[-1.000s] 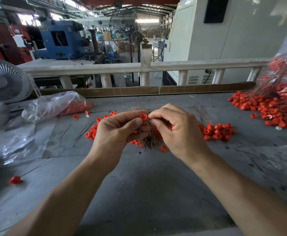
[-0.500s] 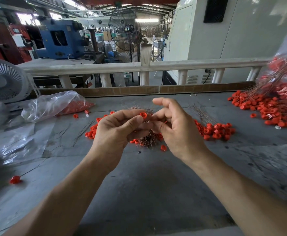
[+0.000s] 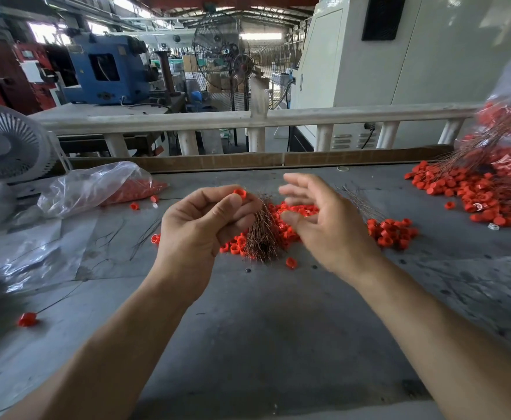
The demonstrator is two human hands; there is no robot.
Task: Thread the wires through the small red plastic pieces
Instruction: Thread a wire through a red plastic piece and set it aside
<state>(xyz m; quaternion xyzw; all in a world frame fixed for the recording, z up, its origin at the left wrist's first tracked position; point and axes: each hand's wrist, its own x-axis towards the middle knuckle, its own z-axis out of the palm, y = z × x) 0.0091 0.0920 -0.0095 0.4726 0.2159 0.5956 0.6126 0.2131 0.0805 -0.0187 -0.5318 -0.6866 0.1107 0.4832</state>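
My left hand [image 3: 199, 225] pinches a small red plastic piece [image 3: 239, 193] between thumb and fingers, held above the grey table. A bundle of thin brown wires [image 3: 261, 234] hangs down beside that hand onto a heap of loose red pieces [image 3: 296, 213]. My right hand [image 3: 326, 225] is blurred, a little to the right of the piece, fingers spread and holding nothing that I can see. More loose wires [image 3: 357, 201] lie behind the right hand.
A big pile of red pieces with wires [image 3: 484, 192] spills from a clear bag at the right. Another clear bag [image 3: 96, 186] with red pieces lies at the left, beside a small fan [image 3: 5, 144]. One red piece on a wire [image 3: 27, 319] sits at the near left. A cardboard strip [image 3: 248, 160] edges the table's far side.
My right hand has let go beside the red piece, opened its fingers and pulled away to the right. The left hand keeps pinching the piece and has risen slightly.
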